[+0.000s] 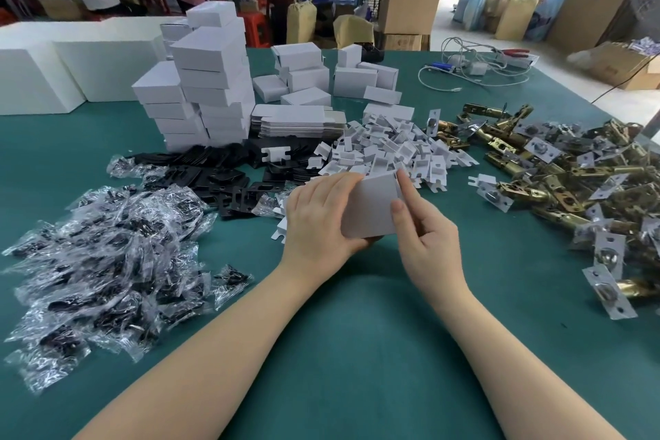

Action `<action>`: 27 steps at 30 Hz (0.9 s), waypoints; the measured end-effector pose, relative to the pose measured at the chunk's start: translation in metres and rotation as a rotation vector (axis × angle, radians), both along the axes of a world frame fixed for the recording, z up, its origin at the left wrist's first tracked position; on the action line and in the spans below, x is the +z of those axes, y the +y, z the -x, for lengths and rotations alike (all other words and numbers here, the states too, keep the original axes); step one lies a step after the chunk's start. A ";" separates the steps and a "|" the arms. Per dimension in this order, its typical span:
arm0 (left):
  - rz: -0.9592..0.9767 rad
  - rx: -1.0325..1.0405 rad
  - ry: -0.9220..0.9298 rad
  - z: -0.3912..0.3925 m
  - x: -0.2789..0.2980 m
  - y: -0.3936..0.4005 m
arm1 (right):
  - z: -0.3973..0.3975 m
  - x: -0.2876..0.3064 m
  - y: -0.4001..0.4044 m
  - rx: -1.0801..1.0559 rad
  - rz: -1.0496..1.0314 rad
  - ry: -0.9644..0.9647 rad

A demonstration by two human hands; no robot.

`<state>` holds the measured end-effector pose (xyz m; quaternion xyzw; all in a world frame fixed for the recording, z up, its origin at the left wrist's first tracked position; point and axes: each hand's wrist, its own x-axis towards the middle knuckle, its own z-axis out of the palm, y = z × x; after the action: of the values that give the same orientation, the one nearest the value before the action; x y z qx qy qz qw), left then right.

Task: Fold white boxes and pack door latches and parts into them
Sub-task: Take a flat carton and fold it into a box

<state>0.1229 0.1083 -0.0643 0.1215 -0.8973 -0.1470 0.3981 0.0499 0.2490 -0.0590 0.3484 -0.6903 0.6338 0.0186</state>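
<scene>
- Holding a white box (369,205) above the green surface (357,350), centre of the head view; both hands on it.
- Left hand (318,221) grip: fingers curled round the box's left side and underside.
- Right hand (425,229) grip: thumb and forefinger pinch the box's right edge, by a flap.
- Brass door latches (571,182) piled at right.
- White card inserts (393,150) heaped just behind the box.
- Black plates (221,175), bagged parts (107,254) at left.
- Folded boxes (207,89) stacked rear left.
</scene>
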 end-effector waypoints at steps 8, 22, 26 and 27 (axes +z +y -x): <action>-0.044 -0.013 -0.019 -0.002 0.001 -0.005 | 0.008 -0.003 0.001 0.289 -0.219 0.044; -0.286 -0.107 -0.008 -0.002 0.006 -0.003 | 0.001 -0.003 0.002 0.137 -0.145 0.120; -0.255 -0.091 -0.017 -0.001 0.006 -0.003 | 0.005 -0.004 0.000 0.162 -0.263 0.251; -0.251 -0.092 -0.028 -0.001 0.005 -0.003 | 0.006 -0.005 0.000 0.165 -0.279 0.243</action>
<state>0.1237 0.1052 -0.0595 0.1310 -0.8820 -0.2745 0.3600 0.0436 0.2494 -0.0638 0.4769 -0.7333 0.4846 0.0011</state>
